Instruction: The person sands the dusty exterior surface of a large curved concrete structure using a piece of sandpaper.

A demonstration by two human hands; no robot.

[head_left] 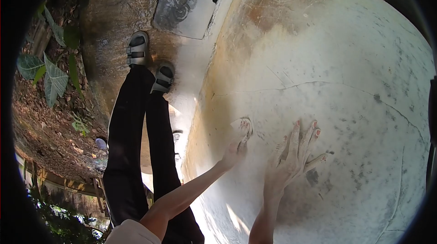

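My left hand [236, 151] is closed around a small, thin, whitish piece [241, 125] with a dark edge; its kind I cannot make out. The piece is against or just over a broad pale surface [346, 71] with grey specks and fine cracks. To the right, my right hand [293, 157] lies palm down on the same surface with fingers spread and nothing in it. Whitish dust or paste coats the fingers of both hands. A small dark patch [312, 177] shows beside the right hand.
My legs in black trousers [129, 144] and my strapped sandals [137, 46] are at the left, on a brown-stained floor [109, 30]. A square grey slab [184, 10] with a hole is set there. Leaves [54, 78] and littered soil [50, 125] border the far left.
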